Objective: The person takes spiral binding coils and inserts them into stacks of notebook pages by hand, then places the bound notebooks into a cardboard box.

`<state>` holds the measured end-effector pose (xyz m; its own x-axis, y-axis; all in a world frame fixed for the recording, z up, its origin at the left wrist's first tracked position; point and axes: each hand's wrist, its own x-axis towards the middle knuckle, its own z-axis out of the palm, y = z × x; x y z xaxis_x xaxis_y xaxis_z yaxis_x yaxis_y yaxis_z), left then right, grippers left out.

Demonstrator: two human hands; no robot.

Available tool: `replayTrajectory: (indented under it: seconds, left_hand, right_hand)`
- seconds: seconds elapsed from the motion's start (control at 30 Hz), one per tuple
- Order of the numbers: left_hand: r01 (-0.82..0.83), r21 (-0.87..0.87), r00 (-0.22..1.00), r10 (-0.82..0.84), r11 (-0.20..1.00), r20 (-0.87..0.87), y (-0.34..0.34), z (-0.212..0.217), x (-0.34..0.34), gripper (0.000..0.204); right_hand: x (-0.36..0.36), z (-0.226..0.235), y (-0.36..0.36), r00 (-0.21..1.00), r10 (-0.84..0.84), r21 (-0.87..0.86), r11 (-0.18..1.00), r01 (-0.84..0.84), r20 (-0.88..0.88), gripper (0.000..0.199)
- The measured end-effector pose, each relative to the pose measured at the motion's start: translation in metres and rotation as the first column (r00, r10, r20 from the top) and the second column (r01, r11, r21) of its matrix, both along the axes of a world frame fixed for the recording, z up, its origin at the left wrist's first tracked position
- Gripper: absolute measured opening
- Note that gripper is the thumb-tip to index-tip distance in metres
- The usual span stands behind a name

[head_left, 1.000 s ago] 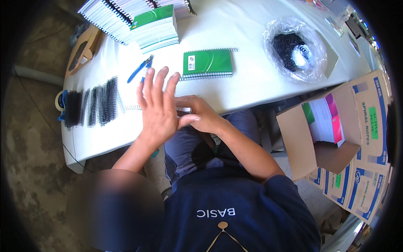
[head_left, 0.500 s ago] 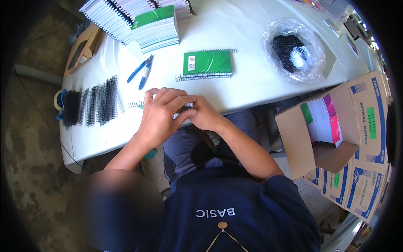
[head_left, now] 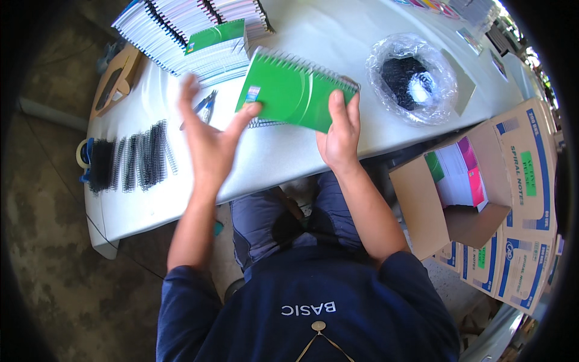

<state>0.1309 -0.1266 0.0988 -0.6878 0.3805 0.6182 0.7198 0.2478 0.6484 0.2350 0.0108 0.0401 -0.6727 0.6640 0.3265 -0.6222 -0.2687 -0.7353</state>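
A green spiral notebook is raised above the table, cover facing me and wire coil along its far edge. My right hand grips its right end, fingers over the cover. At the opposite end, my left hand is spread open and smeared by motion, its thumb tip at the notebook's near left corner. Beneath the raised notebook, the coil edge of another notebook on the table peeks out; the rest is hidden. Blue-handled pliers lie partly behind my left hand.
Black wire coils lie in rows at the left, beside a tape roll. Stacked notebooks stand at the back left. A plastic-lined container of black coils sits to the right. An open carton with notebooks stands right of the table.
Both hands have come up from the table's front edge. The notebook, seen edge-on between them before, now shows its green cover. My left hand has spread and moved left.
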Motion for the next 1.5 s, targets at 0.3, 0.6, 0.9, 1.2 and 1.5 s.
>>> replayTrajectory:
  seconds: [0.3,0.6,0.9,1.2,1.5]
  left_hand:
    - [0.105,-0.252,0.918,-0.191,0.962,-0.347,0.075,-0.087,0.009,0.028]
    - [-0.052,-0.157,0.898,-0.023,0.986,-0.440,0.089,-0.038,-0.107,0.048]
    - [-0.111,-0.451,0.756,-0.219,0.886,-0.617,0.027,-0.001,-0.055,0.028]
    - [-0.457,-0.526,0.884,0.432,0.717,-0.179,-0.071,-0.014,-0.080,0.030]
    - [-0.309,-0.341,0.791,0.439,0.888,0.426,-0.112,-0.057,-0.120,0.035]
  right_hand:
    - [-0.022,-0.052,0.030,0.871,-0.397,0.211,0.914,0.346,0.289,0.068]
    - [-0.019,-0.056,0.028,0.852,-0.481,0.415,0.832,0.369,0.207,0.066]
    - [0.012,-0.001,0.019,0.989,0.089,-0.272,0.961,-0.054,0.118,0.056]
    - [0.025,-0.003,0.011,0.933,0.271,0.083,0.951,-0.298,0.237,0.036]
    - [0.004,-0.025,-0.008,0.830,0.319,0.388,0.768,-0.509,0.457,0.029]
